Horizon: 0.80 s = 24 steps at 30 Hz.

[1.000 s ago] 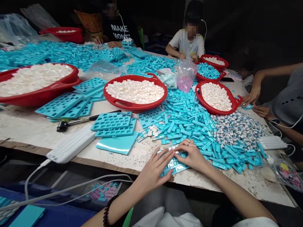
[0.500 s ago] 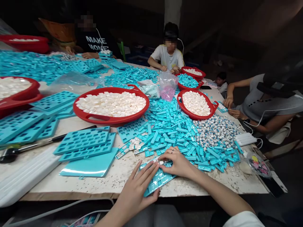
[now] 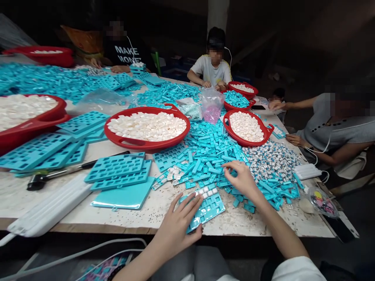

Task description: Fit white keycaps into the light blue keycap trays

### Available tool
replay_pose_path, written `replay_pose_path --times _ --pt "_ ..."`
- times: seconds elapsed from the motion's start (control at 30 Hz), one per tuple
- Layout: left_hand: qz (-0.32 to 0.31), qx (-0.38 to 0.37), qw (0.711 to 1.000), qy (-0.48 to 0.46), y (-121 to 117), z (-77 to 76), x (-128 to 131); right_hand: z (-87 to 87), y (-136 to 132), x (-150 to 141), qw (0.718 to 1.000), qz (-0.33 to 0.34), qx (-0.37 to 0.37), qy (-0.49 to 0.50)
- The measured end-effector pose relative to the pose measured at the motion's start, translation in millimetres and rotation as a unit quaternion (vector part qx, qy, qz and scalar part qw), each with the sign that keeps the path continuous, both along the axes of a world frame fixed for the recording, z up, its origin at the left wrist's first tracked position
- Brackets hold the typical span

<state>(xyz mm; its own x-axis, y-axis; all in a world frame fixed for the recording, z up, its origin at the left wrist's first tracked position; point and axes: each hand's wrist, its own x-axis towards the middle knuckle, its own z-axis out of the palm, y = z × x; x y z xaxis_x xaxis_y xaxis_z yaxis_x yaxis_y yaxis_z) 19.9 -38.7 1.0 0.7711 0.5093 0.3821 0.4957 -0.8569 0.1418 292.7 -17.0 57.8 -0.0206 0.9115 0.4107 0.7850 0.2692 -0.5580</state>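
Observation:
In front of me at the table's near edge lies a teal plastic tray (image 3: 212, 210) with square pockets. White key-like caps (image 3: 206, 191) fill pockets along its far side. My left hand (image 3: 180, 220) rests over the tray's left part with fingers stretched out, thumb by the near edge, hiding some pockets. To the right and beyond the tray, my right hand (image 3: 241, 179) hovers over the pile of loose teal strips (image 3: 208, 148). Its thumb and forefinger are apart, and I see nothing between them. Several white caps (image 3: 175, 173) lie just beyond the tray.
Red basins (image 3: 146, 146) of white caps stand beyond. Stacked teal trays (image 3: 117, 169), a black-handled tool (image 3: 63, 171) and a white power strip (image 3: 55, 207) lie left. Small white-and-blue pieces (image 3: 272, 160) are heaped right. Co-workers (image 3: 212, 70) sit around the table.
My right hand has lifted off the tray and moved right and away over the teal strips. The row of white caps is now uncovered. My left hand stays on the tray.

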Motion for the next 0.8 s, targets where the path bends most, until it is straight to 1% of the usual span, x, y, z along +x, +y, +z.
replay_pose_path --times 0.07,0.1,0.17,0.23,0.3,0.4,0.5,0.57,0.67,0.73,0.8 --pt "-0.001 -0.004 1.000 0.008 -0.1 -3.2 -3.2 10.2 2.6 28.4 0.993 -0.107 0.020 -0.054" --pt "-0.003 -0.009 1.000 0.011 0.0 -4.8 -4.6 12.9 3.0 42.8 0.983 -0.159 0.009 -0.089" --pt "-0.007 -0.021 1.000 0.008 -0.2 -8.4 -6.5 12.6 2.8 68.3 0.955 -0.256 -0.034 -0.148" --pt "-0.003 -0.031 0.999 -0.007 -1.5 -12.9 -7.3 6.4 2.3 85.9 0.929 -0.307 -0.088 -0.185" --pt "0.009 -0.035 0.998 -0.042 -4.0 -17.9 -7.7 -1.4 2.7 94.7 0.919 -0.317 -0.124 -0.200" --pt "0.048 -0.045 0.989 -0.135 -7.8 -24.0 -8.7 -8.9 4.2 96.0 0.918 -0.315 -0.135 -0.197" --pt "0.119 -0.090 0.964 -0.221 -8.3 -25.7 -8.6 -9.7 4.9 92.9 0.916 -0.323 -0.134 -0.195" --pt "0.156 -0.123 0.947 -0.254 -6.8 -25.2 -7.0 -8.2 4.7 91.5 0.919 -0.321 -0.128 -0.189" --pt "0.169 -0.136 0.938 -0.272 -4.9 -24.3 -3.6 -5.0 4.7 89.4 0.935 -0.304 -0.104 -0.151" --pt "0.164 -0.128 0.944 -0.256 -5.1 -23.1 -2.0 -3.1 5.2 86.7 0.950 -0.276 -0.084 -0.117" --pt "0.154 -0.116 0.959 -0.206 -6.3 -20.8 -1.3 -2.3 6.2 83.0 0.963 -0.243 -0.068 -0.098"
